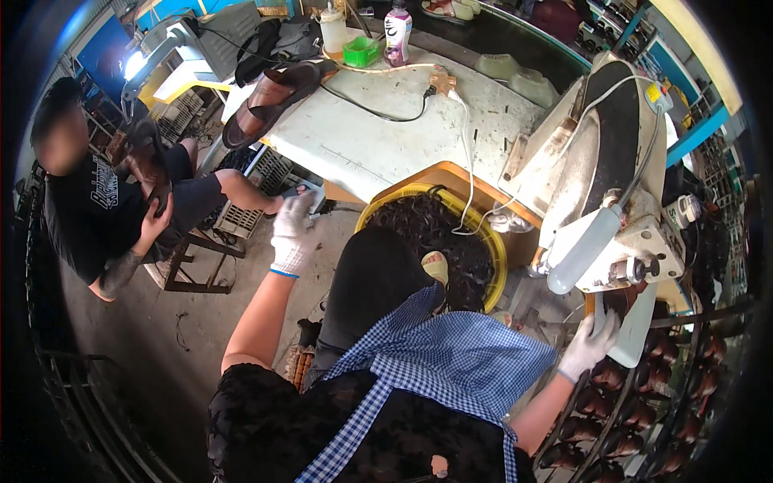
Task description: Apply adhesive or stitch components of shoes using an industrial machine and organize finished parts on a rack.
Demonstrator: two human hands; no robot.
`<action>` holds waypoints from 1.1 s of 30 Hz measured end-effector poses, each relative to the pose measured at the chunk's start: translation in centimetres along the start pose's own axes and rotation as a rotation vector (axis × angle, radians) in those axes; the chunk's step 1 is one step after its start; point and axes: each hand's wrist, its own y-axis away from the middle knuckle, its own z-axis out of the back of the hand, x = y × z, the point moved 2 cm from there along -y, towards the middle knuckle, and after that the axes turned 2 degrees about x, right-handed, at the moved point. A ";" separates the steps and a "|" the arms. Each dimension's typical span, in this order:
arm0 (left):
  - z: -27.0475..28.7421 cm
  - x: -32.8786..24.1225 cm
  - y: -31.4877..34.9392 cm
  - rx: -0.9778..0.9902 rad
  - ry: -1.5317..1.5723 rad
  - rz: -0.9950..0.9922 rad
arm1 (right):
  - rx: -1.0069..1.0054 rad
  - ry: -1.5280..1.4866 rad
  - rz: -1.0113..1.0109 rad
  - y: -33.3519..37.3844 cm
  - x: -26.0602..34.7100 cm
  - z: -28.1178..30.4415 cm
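Observation:
My left hand (294, 235), in a white knit glove with a blue cuff, is raised over the floor beside the table. Its fingers point up, apart from one another, and hold nothing. At the right, my gloved right hand (592, 344) reaches up under the head of a pale machine (636, 249). Its fingers close around something by a narrow upright part; what they grip is hidden. Just above it, a dark brown piece (636, 296) shows under the machine head. A white flat plate (634, 326) slants down beside the hand.
A yellow basket (501, 282) of dark scraps stands before my knee. On the white table (342, 153) are brown sandals (270, 105), cables, a green box (361, 51) and bottles. At left, a seated person (88, 201) holds a brown sandal. Racks of brown footwear (620, 410) fill the lower right.

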 end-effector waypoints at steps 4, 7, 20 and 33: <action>1.7 0.7 -1.6 -0.089 -0.032 0.074 | 0.120 -0.292 0.007 6.9 -0.2 -1.8; 0.5 3.0 -1.4 -0.052 0.193 0.167 | 0.330 -0.360 -0.126 11.5 0.3 -2.8; -3.2 4.1 0.0 -0.115 1.274 0.993 | 0.452 -0.674 -0.275 14.3 2.5 -4.6; -1.4 9.1 -6.6 -0.397 0.867 0.740 | 0.501 -0.778 -0.109 13.1 6.6 -3.8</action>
